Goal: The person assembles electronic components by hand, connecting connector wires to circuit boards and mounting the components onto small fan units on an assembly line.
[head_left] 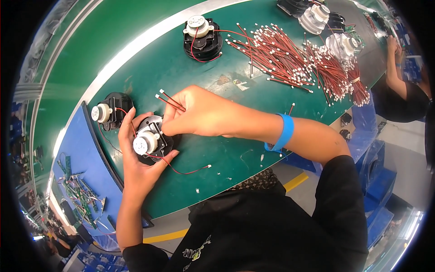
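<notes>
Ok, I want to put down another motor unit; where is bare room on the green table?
Bare tabletop lies between the far motor unit and the leftmost motor unit. Another patch, with scraps, lies between the right forearm and the near edge. Crowded: the far right, with red wires and pale units, and around the left hand and its held unit.

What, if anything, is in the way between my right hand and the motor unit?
Nothing visible is. The right hand, pinching red wires, is right at the upper edge of the motor unit, which the left hand holds.
</notes>
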Motion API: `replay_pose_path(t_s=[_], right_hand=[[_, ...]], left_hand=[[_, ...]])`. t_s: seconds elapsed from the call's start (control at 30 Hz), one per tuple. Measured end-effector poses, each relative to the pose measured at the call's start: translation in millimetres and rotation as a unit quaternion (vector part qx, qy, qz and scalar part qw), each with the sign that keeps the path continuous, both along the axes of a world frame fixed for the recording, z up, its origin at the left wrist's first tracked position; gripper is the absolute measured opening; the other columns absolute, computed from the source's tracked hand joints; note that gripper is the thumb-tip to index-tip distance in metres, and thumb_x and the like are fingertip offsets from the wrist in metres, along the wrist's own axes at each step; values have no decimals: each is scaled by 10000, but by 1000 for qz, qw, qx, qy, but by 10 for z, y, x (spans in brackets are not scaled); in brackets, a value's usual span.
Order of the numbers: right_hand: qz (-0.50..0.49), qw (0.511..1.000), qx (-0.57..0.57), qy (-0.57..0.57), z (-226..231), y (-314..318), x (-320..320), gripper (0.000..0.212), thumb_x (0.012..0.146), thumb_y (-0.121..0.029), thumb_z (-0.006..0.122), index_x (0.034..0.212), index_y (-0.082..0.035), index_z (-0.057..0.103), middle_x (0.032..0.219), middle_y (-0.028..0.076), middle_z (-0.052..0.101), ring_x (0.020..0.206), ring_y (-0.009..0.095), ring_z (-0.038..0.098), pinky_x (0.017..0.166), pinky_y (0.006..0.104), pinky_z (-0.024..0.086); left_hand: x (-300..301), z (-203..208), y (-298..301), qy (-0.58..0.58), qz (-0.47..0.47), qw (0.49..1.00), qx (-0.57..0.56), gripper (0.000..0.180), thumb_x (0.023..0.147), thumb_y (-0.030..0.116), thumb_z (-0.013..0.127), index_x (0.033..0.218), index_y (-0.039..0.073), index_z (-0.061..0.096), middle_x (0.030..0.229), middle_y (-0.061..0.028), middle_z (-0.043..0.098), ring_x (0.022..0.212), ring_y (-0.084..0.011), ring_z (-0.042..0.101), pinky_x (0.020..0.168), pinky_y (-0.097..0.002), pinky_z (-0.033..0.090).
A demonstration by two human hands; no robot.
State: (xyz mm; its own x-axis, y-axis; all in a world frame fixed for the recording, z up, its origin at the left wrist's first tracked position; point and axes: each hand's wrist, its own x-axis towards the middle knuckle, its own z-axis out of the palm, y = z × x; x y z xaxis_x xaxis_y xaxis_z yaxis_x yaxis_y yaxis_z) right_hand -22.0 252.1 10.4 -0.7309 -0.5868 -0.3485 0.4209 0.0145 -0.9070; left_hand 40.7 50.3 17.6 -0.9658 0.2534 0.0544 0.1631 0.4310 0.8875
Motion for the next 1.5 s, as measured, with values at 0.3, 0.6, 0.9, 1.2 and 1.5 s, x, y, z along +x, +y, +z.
replay_pose_path(t_s=[0.3,0.6,0.9,1.2,1.5], right_hand=[[39,999,18,33,50,22,-8,136,791,-118,716,794,-6,639,692,-10,590,630,31,509,540,215,391],[26,999,8,34,21,-27,-2,131,782,-116,713,767,-5,646,670,-17,583,611,31,507,522,221,385],[46,980,47,187,21,48,-91,161,853,-169,676,839,-10,655,670,28,627,590,88,562,506,282,419],[-304,649,377,586,713,711,-246,238,972,-223,527,984,-22,654,791,191,667,656,406,641,577,460,506],[-286,617,483,551,262,1580,85,253,880,-111,604,1093,25,603,978,203,659,930,389,626,819,462,499]], left_hand=[[-3,20,0,-27,20,999,31,1142,596,37,907,1515,70,229,1320,-179,503,1195,-251,533,1032,-360,436],[-24,77,-23,-32,18,999,-16,1150,577,50,913,1517,68,251,1317,-150,544,1168,-240,568,1007,-352,475],[-40,34,21,-23,-5,1000,21,1180,611,22,882,1544,82,161,1423,-165,480,1244,-256,532,1046,-361,447],[-28,13,5,135,30,975,-176,1169,706,232,865,1541,85,61,1440,-195,464,1208,-355,569,971,-407,500],[154,370,-107,250,130,869,-407,627,866,130,692,1430,85,423,927,-111,678,637,-290,635,550,-367,492]])
